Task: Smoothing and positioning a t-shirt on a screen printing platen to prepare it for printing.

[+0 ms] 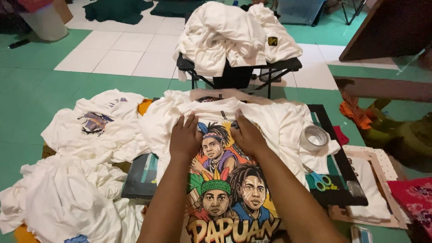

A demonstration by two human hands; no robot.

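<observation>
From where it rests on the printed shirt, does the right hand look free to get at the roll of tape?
Probably yes. The right hand lies flat on the printed white shirt, and the roll of tape sits just beside it on the same cloth, with nothing between them.

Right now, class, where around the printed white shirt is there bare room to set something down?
Bare green floor lies left of the heaped white shirts, and white tiles before the black folding stand. Crowded: both hands, left hand and right hand, press the printed white shirt; a tape roll and green-handled scissors fill the right edge.
</observation>
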